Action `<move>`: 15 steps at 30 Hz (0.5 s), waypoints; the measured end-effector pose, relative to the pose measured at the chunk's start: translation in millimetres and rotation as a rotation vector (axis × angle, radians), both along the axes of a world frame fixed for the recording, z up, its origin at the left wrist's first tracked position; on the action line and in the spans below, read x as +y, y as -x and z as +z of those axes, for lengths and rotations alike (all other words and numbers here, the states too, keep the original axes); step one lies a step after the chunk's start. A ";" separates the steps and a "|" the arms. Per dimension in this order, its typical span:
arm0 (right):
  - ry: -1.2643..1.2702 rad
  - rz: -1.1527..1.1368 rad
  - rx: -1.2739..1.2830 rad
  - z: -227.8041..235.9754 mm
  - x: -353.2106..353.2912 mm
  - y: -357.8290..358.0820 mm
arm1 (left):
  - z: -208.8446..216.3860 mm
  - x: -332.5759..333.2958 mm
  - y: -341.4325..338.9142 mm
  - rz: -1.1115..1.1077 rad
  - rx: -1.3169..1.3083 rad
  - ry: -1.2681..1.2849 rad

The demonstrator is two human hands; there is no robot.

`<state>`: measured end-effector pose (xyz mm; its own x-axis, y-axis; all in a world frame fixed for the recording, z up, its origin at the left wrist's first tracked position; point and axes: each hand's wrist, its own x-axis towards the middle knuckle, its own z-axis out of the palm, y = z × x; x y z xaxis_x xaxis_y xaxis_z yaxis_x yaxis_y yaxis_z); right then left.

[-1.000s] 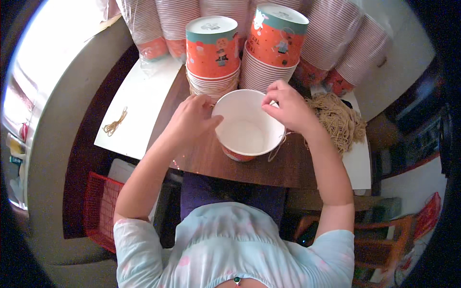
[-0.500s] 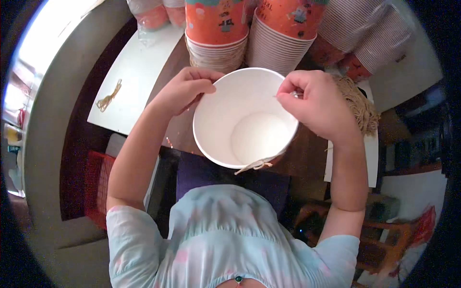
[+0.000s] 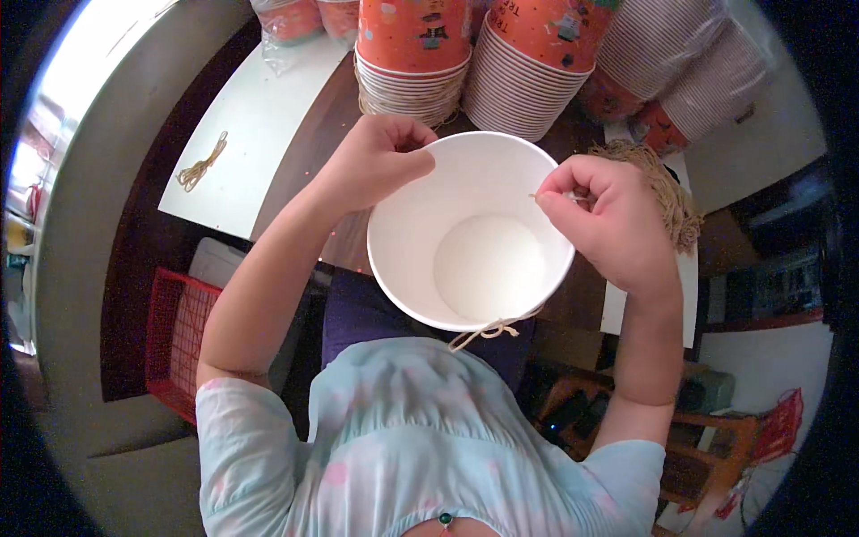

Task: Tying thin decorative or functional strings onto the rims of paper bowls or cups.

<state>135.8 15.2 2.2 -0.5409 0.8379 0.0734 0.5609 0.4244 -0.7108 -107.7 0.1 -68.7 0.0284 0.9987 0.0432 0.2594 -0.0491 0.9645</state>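
Observation:
A white paper bucket (image 3: 407,237) is tilted toward me, its open mouth and white inside facing up. On its near rim a beige cord (image 3: 488,332) is tied in a small loose bow. My left hand (image 3: 383,159) is closed over the far left rim, thumb inside and fingers outside. At the right rim my right hand (image 3: 608,210) is pinched shut, with a short beige cord end showing at the fingertips. Something small and pale within the curled fingers is mostly hidden. The bucket's outer side cannot be seen.
Orange printed buckets (image 3: 413,36) and a second nested stack (image 3: 528,76) stand at the back. Plastic-wrapped stacks (image 3: 658,45) lie back right. A bundle of beige cords (image 3: 662,192) rests at the right, a few strands (image 3: 204,161) on the white board (image 3: 268,112). A red basket (image 3: 183,331) sits lower left.
The bucket has shifted slightly right and nearer to me. My left hand has slid right along the far rim; my right hand has moved right and nearer, still pinching the cord end.

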 end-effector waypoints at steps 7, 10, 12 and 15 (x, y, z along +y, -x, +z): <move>0.062 -0.019 0.099 -22.6 -0.1 -0.4 | -0.7 4.7 5.9 -0.028 0.038 0.071; -0.010 -0.021 0.113 -31.4 2.9 -1.9 | 1.7 5.5 5.4 -0.025 0.051 0.085; -0.038 -0.011 0.092 -29.8 2.5 -1.5 | 2.6 7.1 5.1 -0.078 0.225 0.077; -0.049 -0.002 0.071 -31.1 4.1 -1.5 | 2.9 9.4 2.6 -0.051 0.364 0.032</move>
<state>137.3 19.3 -28.9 -0.5315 0.8332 0.1524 0.5107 0.4587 -0.7271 -110.3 9.6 -65.7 0.0860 0.9962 -0.0101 0.5840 -0.0421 0.8107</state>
